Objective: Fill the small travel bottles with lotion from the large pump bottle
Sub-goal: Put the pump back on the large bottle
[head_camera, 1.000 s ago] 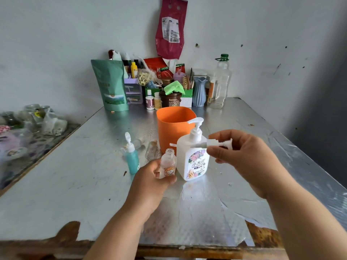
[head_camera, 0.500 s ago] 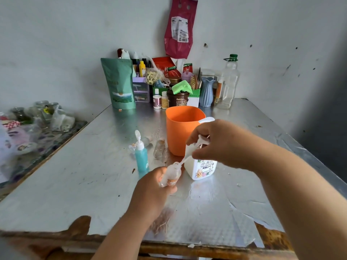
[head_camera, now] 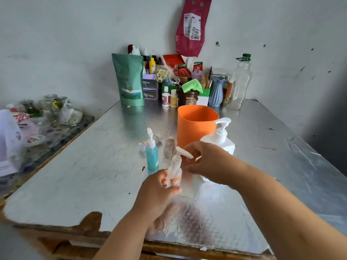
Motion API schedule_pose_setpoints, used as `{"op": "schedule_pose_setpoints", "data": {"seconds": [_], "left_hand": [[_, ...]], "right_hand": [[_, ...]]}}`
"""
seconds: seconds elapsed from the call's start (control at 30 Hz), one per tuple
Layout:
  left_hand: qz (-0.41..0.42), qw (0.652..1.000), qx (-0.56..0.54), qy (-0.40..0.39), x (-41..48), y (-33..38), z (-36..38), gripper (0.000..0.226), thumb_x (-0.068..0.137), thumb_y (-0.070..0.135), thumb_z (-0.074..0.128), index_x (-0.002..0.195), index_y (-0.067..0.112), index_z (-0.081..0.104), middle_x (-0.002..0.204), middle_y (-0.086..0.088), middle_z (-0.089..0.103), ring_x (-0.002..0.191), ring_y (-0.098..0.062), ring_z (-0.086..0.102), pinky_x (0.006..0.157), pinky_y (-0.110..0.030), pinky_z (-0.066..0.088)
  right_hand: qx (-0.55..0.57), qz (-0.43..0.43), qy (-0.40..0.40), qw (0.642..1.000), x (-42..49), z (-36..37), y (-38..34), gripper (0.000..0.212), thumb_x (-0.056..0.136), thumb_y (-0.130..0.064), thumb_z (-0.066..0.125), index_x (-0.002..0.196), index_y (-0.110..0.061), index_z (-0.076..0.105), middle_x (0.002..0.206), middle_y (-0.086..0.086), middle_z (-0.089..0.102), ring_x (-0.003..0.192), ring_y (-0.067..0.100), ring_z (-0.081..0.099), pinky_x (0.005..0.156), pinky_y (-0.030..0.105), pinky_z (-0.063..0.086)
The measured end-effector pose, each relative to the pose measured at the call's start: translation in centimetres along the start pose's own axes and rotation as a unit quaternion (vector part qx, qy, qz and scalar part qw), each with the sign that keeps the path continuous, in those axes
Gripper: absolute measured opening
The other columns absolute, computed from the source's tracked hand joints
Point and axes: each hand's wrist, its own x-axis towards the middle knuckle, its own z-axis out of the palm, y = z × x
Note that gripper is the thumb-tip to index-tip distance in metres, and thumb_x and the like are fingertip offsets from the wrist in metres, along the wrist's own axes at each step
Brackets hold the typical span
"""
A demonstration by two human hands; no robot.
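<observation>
**One small bottle being capped, others standing by**

The left grip (head_camera: 159,192) is curled round the lower body of a small travel bottle (head_camera: 175,170) with an orange cartoon label, holding it nearly upright just above the surface (head_camera: 90,177). The right grip (head_camera: 210,162) pinches the small pump head (head_camera: 185,152) that sits at the bottle's neck, with its spout pointing to the left. I cannot tell whether the head is screwed down or only resting there.

The bottle's body looks cloudy white, which suggests there is lotion inside, though I would not swear to it. If so, this one is filled and only needs closing.

Just behind the right grip stands the large pump bottle (head_camera: 218,137), upright with its own pump on and nobody touching it. The orange cup (head_camera: 195,128) is close behind it to the left.

To the left of the held bottle, a teal bottle (head_camera: 152,158) stands upright with its pump fitted, and it looks done. Beside it is a clear bottle (head_camera: 169,148) with no top that I can make out, and another small clear piece sits by the teal one, too blurred to name. By my reckoning the task is partway through: one bottle is at the capping stage and at least one is not yet filled. A green pouch (head_camera: 130,79) and other clutter line the back wall.
</observation>
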Motion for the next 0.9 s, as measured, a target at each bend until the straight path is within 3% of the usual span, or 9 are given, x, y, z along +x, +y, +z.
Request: {"op": "schedule_pose_setpoints", "data": {"seconds": [0.1, 0.2, 0.23, 0.33, 0.47, 0.53, 0.63, 0.77, 0.9], "left_hand": [[0.009, 1.000, 0.007, 0.005, 0.4, -0.5, 0.4, 0.021, 0.086, 0.038, 0.068, 0.092, 0.033, 0.048, 0.087, 0.013, 0.058, 0.083, -0.004, 0.057, 0.076, -0.018, 0.041], [0.018, 1.000, 0.009, 0.006, 0.9, -1.1, 0.7, 0.027, 0.084, 0.041, 0.069, 0.077, 0.027, 0.047, 0.081, 0.003, 0.062, 0.077, -0.009, 0.061, 0.073, -0.024, 0.048], [0.022, 1.000, 0.008, 0.007, 0.9, -1.3, 0.7, 0.027, 0.084, 0.041, 0.069, 0.077, 0.026, 0.048, 0.080, 0.002, 0.063, 0.077, -0.010, 0.062, 0.076, -0.026, 0.050], [0.037, 0.999, 0.000, 0.012, 1.1, -1.8, 0.9, 0.023, 0.083, 0.044, 0.069, 0.087, 0.025, 0.055, 0.084, 0.004, 0.065, 0.080, -0.008, 0.063, 0.081, -0.026, 0.053], [0.050, 0.998, -0.010, 0.021, 1.3, -2.3, 1.4, 0.024, 0.084, 0.047, 0.068, 0.097, 0.030, 0.058, 0.091, 0.011, 0.067, 0.086, -0.005, 0.064, 0.079, -0.011, 0.046], [0.056, 0.998, -0.001, 0.027, 1.4, -2.3, 1.5, 0.022, 0.084, 0.048, 0.067, 0.094, 0.031, 0.057, 0.087, 0.013, 0.066, 0.083, -0.004, 0.063, 0.079, -0.011, 0.046], [0.063, 0.997, 0.003, 0.039, 1.4, -2.3, 1.6, 0.021, 0.084, 0.045, 0.069, 0.085, 0.031, 0.053, 0.081, 0.012, 0.064, 0.079, -0.005, 0.062, 0.075, -0.012, 0.046], [0.071, 0.996, 0.003, 0.043, 1.4, -2.3, 1.6, 0.021, 0.084, 0.045, 0.068, 0.093, 0.029, 0.057, 0.081, 0.007, 0.063, 0.079, -0.008, 0.062, 0.077, -0.019, 0.050], [0.067, 0.996, 0.014, 0.056, 1.6, -2.3, 1.8, 0.027, 0.084, 0.045, 0.068, 0.081, 0.025, 0.051, 0.077, 0.004, 0.061, 0.075, -0.010, 0.060, 0.073, -0.019, 0.049]], "right_hand": [[0.069, -0.009, 0.017, 0.997, 0.2, 1.7, 0.6, 0.034, 0.086, -0.021, 0.065, 0.119, -0.027, 0.058, 0.099, -0.006, 0.064, 0.087, 0.012, 0.060, 0.074, 0.025, 0.051], [0.117, -0.025, 0.035, 0.992, 0.7, 3.0, 0.9, 0.012, 0.089, -0.028, 0.064, 0.101, -0.029, 0.062, 0.082, -0.009, 0.061, 0.073, 0.008, 0.055, 0.067, 0.020, 0.044], [0.122, -0.026, 0.043, 0.991, 0.8, 3.3, 0.9, 0.007, 0.088, -0.030, 0.066, 0.093, -0.029, 0.061, 0.078, -0.009, 0.058, 0.069, 0.007, 0.052, 0.065, 0.018, 0.042], [0.127, -0.014, 0.058, 0.990, 1.3, 3.8, 1.3, 0.020, 0.080, -0.038, 0.074, 0.082, -0.030, 0.056, 0.075, -0.010, 0.053, 0.064, 0.004, 0.048, 0.062, 0.017, 0.040], [0.127, -0.020, 0.036, 0.991, 1.2, 3.7, 1.7, 0.029, 0.078, -0.042, 0.074, 0.095, -0.024, 0.059, 0.079, -0.009, 0.054, 0.071, 0.007, 0.051, 0.065, 0.020, 0.042], [0.128, -0.037, 0.044, 0.990, 1.1, 3.9, 1.8, 0.021, 0.083, -0.038, 0.069, 0.093, -0.021, 0.062, 0.078, -0.005, 0.056, 0.071, 0.009, 0.051, 0.067, 0.024, 0.043], [0.143, -0.021, 0.083, 0.986, 1.2, 4.2, 1.9, 0.022, 0.079, -0.039, 0.075, 0.082, -0.026, 0.058, 0.074, -0.012, 0.054, 0.066, 0.002, 0.049, 0.061, 0.013, 0.038], [0.190, -0.021, 0.053, 0.980, 1.1, 4.9, 2.3, 0.031, 0.077, -0.042, 0.075, 0.104, -0.032, 0.063, 0.089, -0.015, 0.063, 0.086, 0.002, 0.059, 0.078, 0.021, 0.048], [0.174, -0.014, 0.113, 0.978, 1.2, 5.5, 2.3, 0.026, 0.078, -0.039, 0.075, 0.097, -0.026, 0.064, 0.076, -0.017, 0.055, 0.070, 0.000, 0.051, 0.068, 0.017, 0.038]]}}
